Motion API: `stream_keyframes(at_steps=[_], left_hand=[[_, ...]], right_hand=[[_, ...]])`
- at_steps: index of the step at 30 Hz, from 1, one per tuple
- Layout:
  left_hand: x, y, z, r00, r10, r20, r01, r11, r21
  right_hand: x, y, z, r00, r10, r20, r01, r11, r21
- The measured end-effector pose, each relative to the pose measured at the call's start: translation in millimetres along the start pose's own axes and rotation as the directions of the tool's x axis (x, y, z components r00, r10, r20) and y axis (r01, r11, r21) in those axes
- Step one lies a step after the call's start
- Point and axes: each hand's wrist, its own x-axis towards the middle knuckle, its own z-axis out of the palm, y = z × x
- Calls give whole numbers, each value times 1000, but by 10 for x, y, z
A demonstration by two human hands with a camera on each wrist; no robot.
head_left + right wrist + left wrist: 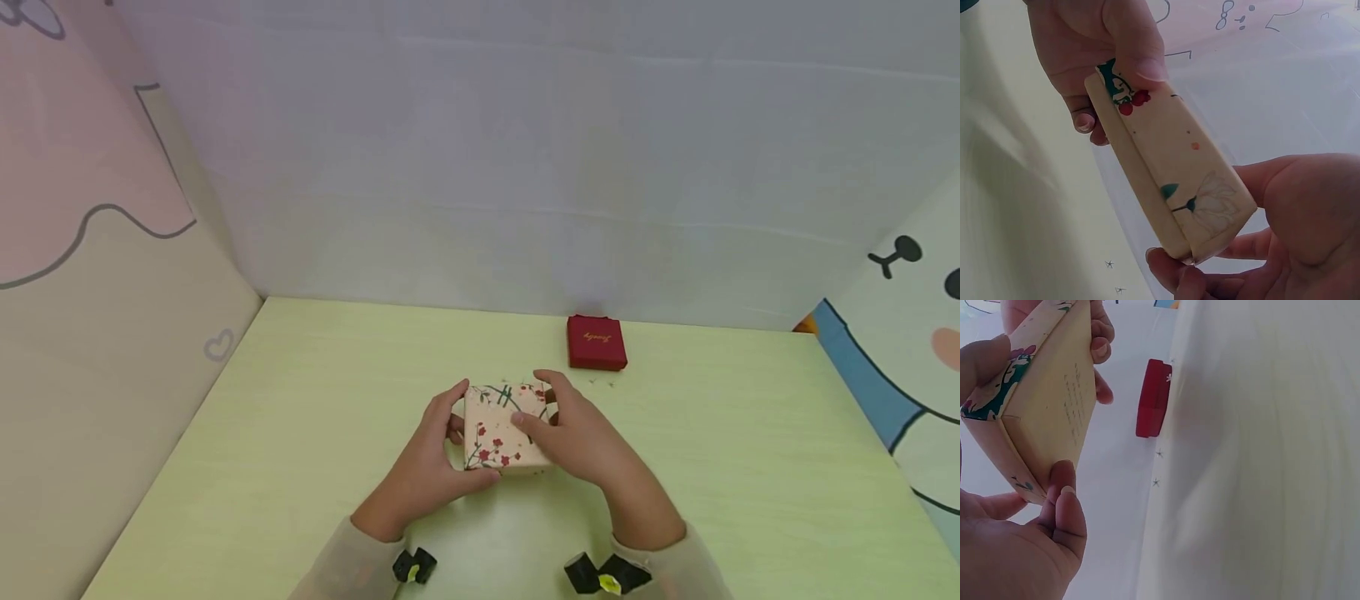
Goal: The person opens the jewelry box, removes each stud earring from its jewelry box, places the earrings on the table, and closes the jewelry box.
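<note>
A cream gift box (495,425) with red blossoms and green stems is held between both hands above the table. My left hand (427,458) grips its left side, thumb at the near corner and a finger along the far left corner. On the other side, my right hand (581,433) grips the box with its thumb lying on the flowered top. The left wrist view shows the underside of the gift box (1063,403), plain cream with lines of small writing. In the right wrist view the lid's side carries a pale flower and red berries.
A dark red box (597,343) with gold lettering lies near the table's back edge, right of centre. Small star marks dot the pale table (300,383) in front of it. A white backdrop (487,167) stands behind, with cartoon-printed panels at both sides.
</note>
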Motion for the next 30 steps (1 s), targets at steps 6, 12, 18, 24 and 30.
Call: stream_keyframes(at_steps=[6,12,18,24,30], left_hand=[[8,5,-26,1000,-25,12,24,999,46],[25,-18,-62,998,-58,4,57,996,64],[46,-16,-63,997,-78,29,75,993,94],[117,14,-68,993,-111,41,103,983,151],[305,70,-104,990,-97,104,68,965,253]], right_hand=[[2,37,5,998,-65,25,65,998,-9],[28,96,-10,983,-146,112,152,987,-47],[70,165,-92,955,-236,180,261,956,-133],[154,153,-117,940,-268,212,310,930,-200],[315,116,-110,943,-236,236,302,905,-301]])
